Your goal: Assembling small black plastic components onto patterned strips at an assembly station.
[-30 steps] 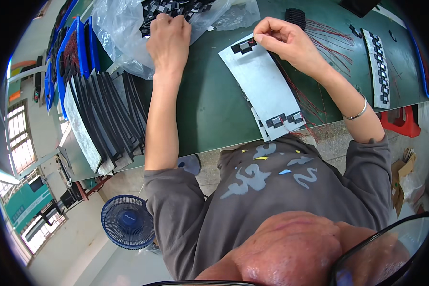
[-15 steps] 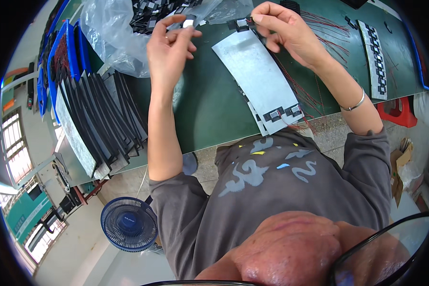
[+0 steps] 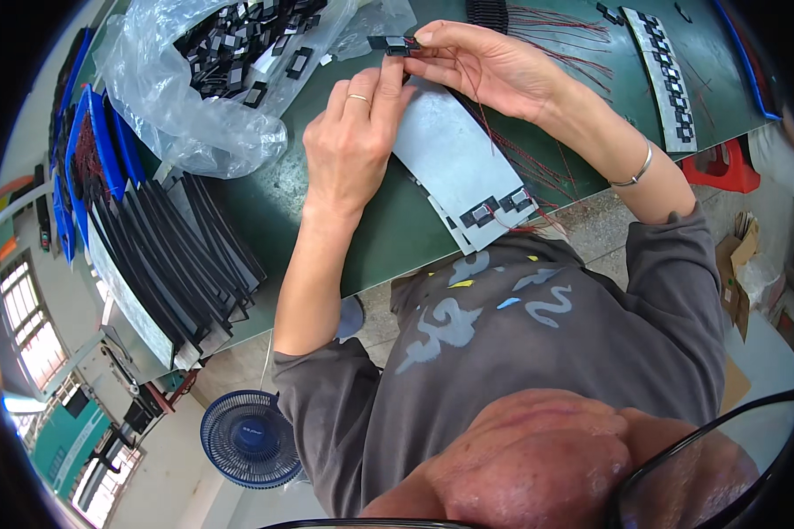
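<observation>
Between the thumb and fingers of my right hand (image 3: 490,66) is a small black rectangular part with a silver face (image 3: 395,46), its thin red wire hanging down. My left hand (image 3: 348,132) meets the near side of this part with its fingertips; the thumb is mostly hidden. Both hands are closed at the part, above the far end of a pale grey strip (image 3: 454,132). Two similar black parts (image 3: 481,213) with red wires sit at the strip's near end. Another strip shows partly under it.
A clear plastic bag (image 3: 238,145) of black parts lies at the back left. Dark strips (image 3: 163,264) stand stacked beside blue bins (image 3: 97,141). Red-wired parts (image 3: 488,16) lie at the back; a filled strip (image 3: 662,79) lies right. Below stands a blue fan (image 3: 249,438).
My left hand has moved right, from beside the bag with a small whitish piece at its fingertips, to the black part in my right hand. The whitish piece is no longer distinguishable.
</observation>
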